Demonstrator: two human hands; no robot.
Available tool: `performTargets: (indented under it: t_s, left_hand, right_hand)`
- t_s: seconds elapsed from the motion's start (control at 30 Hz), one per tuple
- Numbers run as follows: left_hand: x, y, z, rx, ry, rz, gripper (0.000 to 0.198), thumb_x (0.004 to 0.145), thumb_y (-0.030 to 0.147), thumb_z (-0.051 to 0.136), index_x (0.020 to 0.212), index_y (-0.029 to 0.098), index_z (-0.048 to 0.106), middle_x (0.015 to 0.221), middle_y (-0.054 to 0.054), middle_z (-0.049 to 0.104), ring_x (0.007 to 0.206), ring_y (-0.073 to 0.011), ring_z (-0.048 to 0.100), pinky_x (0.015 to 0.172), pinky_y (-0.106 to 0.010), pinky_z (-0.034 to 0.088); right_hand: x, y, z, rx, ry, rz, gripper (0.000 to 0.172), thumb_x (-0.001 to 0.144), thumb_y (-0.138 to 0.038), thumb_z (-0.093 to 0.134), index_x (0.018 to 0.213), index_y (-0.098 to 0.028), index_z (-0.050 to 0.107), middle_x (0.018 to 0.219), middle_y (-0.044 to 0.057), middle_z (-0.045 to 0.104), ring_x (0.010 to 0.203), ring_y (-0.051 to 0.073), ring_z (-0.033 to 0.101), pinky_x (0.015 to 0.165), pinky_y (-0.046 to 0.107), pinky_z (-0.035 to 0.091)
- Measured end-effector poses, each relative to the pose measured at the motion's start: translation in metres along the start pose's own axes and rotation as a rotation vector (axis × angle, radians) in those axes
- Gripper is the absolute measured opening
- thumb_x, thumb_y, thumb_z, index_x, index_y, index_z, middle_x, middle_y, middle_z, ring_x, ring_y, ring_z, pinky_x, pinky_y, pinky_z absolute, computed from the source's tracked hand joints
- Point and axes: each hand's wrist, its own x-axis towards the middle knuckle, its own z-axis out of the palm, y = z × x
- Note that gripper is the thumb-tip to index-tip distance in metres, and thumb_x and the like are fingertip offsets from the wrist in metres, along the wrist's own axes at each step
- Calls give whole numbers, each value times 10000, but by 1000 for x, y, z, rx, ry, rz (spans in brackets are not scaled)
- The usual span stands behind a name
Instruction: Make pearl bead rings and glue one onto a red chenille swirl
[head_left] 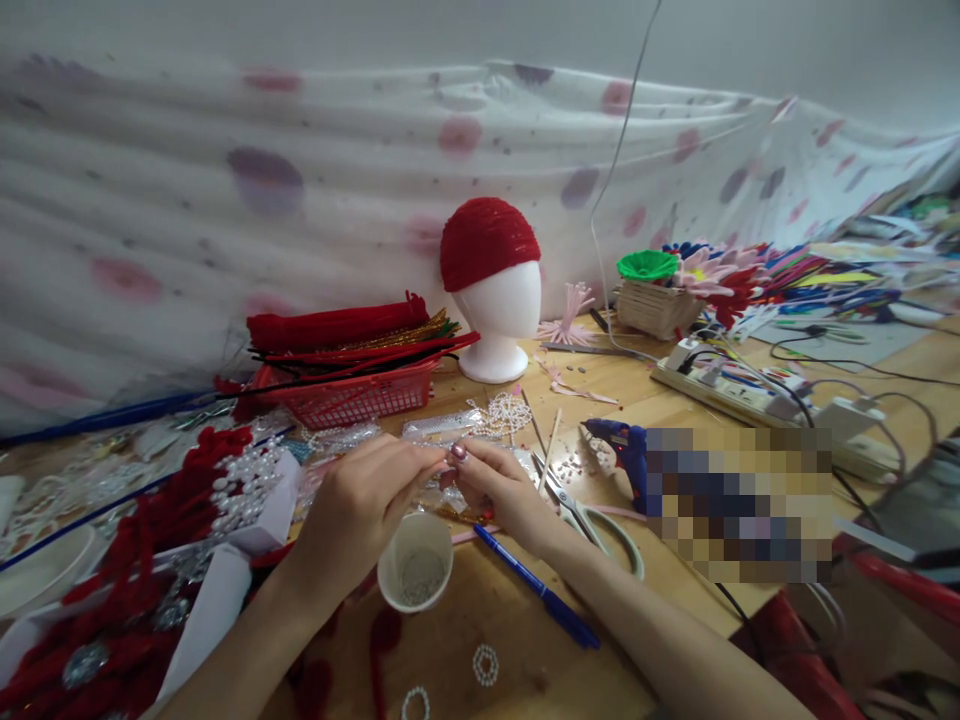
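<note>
Over the middle of the table, my left hand (361, 498) and my right hand (501, 488) meet at the fingertips. Both are closed in a pinch, and whatever lies between the fingers is too small and hidden to make out. Just below my left hand stands a white paper cup (415, 560) with small, fine bits at its bottom. A blue pen (536, 585) lies under my right forearm. Nearer to me are a small ring of white pearl beads (485, 664) and another pearl bead ring (415, 704), cut off by the frame edge.
Scissors (592, 520) and a blue glue gun (622, 450) lie at the right, before a power strip (750, 395). A white foam head (499, 320) wears a red cap. A red basket (360, 395) stands behind my hands. White boxes (217, 590) hold red pieces and pearls.
</note>
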Motion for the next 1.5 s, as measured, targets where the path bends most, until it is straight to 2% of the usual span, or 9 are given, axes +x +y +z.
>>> performTargets:
  t_s: [0.27,0.43,0.53,0.63,0.8,0.87,1.1,1.27,1.5]
  left_hand:
    - [0,-2,0,144,-38,67,281,1019,282,406,897,189,642,786,-52,728,699,-186,653,652,-285,458]
    - [-1,-2,3,123,-52,-3,318,1024,293,380,867,171,628,756,-51,695,701,-200,650,648,-299,452]
    - [0,-1,4,21,-87,-155,320,1016,283,389,804,178,604,691,-16,645,640,-176,615,609,-281,424]
    - [4,3,4,-201,-120,-400,304,994,297,430,745,192,569,645,23,607,588,-137,573,576,-247,399]
    - [6,4,10,-768,-15,-808,333,910,478,551,740,192,564,630,28,619,607,-129,586,609,-229,448]
    - [6,3,13,-933,8,-902,362,860,529,602,748,186,565,592,31,612,574,-123,578,596,-225,455]
    - [6,5,15,-1001,-45,-925,440,821,602,609,689,185,555,446,58,522,445,-97,491,511,-210,411]
    - [4,4,15,-1002,-73,-936,396,844,539,600,669,185,565,415,57,521,435,-97,500,519,-210,413]
    - [4,3,15,-1013,-86,-936,387,872,479,568,610,196,534,387,52,523,399,-92,483,499,-210,402]
  right_hand:
    - [-1,2,-3,-37,14,4,444,877,-560,598,656,-199,462,512,-83,301,454,72,206,442,256,130]
    - [-1,2,-3,-41,2,-17,440,889,-532,595,645,-196,449,521,-82,304,462,72,209,443,249,137]
    - [-1,2,-2,-39,-17,-25,405,880,-526,614,681,-193,496,515,-89,305,458,70,207,447,242,149]
    - [-2,-1,0,-44,-37,-25,340,869,-496,648,751,-191,554,528,-89,355,444,62,216,441,237,156]
    - [-4,-3,2,-30,-22,-23,307,871,-476,658,823,-199,537,522,-108,358,420,50,223,414,220,146]
    - [-5,-2,2,-12,-14,-21,306,874,-474,657,845,-202,518,507,-121,342,414,49,209,406,211,139]
    - [-5,0,2,-25,-57,-63,267,895,-429,632,831,-196,519,541,-96,418,442,56,265,431,212,189]
    - [-5,-2,3,-27,-64,-76,229,910,-394,616,839,-196,525,535,-104,373,455,62,254,452,222,196]
    - [-6,0,1,-65,-54,-52,233,917,-399,607,842,-194,525,539,-98,401,442,57,246,433,225,168]
